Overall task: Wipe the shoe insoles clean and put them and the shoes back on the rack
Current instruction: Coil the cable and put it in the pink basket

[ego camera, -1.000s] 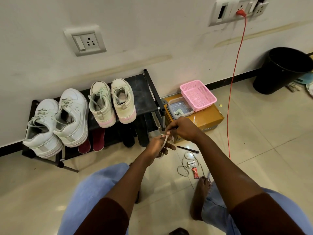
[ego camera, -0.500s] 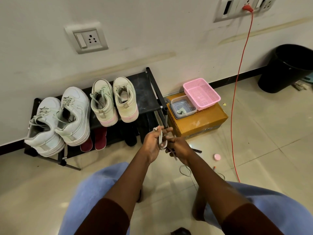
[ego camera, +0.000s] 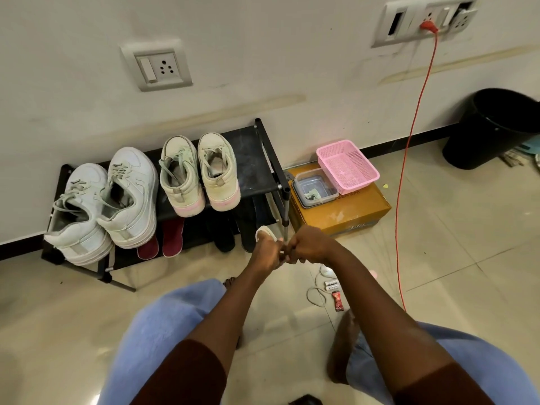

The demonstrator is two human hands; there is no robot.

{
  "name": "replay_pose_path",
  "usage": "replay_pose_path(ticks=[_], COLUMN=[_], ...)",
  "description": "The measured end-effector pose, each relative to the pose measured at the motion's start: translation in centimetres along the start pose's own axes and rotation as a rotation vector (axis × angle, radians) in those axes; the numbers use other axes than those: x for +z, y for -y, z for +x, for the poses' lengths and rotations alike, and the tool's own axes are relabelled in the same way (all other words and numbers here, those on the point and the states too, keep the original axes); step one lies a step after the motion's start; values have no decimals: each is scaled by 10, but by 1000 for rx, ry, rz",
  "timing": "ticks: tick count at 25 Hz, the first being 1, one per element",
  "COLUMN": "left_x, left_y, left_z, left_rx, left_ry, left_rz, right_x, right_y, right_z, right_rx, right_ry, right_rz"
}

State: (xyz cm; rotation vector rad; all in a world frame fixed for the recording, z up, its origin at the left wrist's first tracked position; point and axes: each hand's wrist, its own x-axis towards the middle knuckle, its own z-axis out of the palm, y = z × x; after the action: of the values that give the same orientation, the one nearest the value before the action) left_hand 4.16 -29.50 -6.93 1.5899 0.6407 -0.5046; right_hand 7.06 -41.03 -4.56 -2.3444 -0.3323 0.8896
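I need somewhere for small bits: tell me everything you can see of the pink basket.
The pink basket is a rectangular plastic tray with latticed walls and floor and a solid rim. It looks empty. It sits open side up on the brown cardboard box, right of the shoe rack, close beside a clear container; whether they touch is unclear.

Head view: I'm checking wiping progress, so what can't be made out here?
All in the head view:
- Pale oval piece: mostly covered by the gripping left hand.
- Right hand: curled fingers hide any contents.
- Dark shoes under black rack's top shelf: lost in shadow.
- Black plastic bin: cut by right edge.
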Motion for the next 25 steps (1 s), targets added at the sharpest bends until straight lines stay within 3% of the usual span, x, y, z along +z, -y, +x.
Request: replay_pose_path(ticks=[4, 6, 8, 11, 16, 21, 25], left_x=[0, 1, -1, -7, -10, -10, -6], left_y=[1, -4, -6, -1, 3, 9, 10], left_z=[1, 3, 2, 0, 1, 7, 11], left_rx=[31, -70, -125, -47, -28, -124, -190], left_ry=[128, 144, 195, 334, 403, 393, 380], left_rz=[77, 0, -76, -152, -243, -421, -403], right_x=[-18, -21, -19, -4, 21, 34, 40], right_y=[-1, -5, -12, -25, -35, -40, -49], right_z=[4, 7, 11, 15, 10, 8, 4], right_rx=[-107, -125, -135, -134, -8, 38, 42], right_ry=[-96, -188, -281, -348, -194, -97, -45], right_rz=[21, 97, 220, 501, 1087, 1202, 1184])
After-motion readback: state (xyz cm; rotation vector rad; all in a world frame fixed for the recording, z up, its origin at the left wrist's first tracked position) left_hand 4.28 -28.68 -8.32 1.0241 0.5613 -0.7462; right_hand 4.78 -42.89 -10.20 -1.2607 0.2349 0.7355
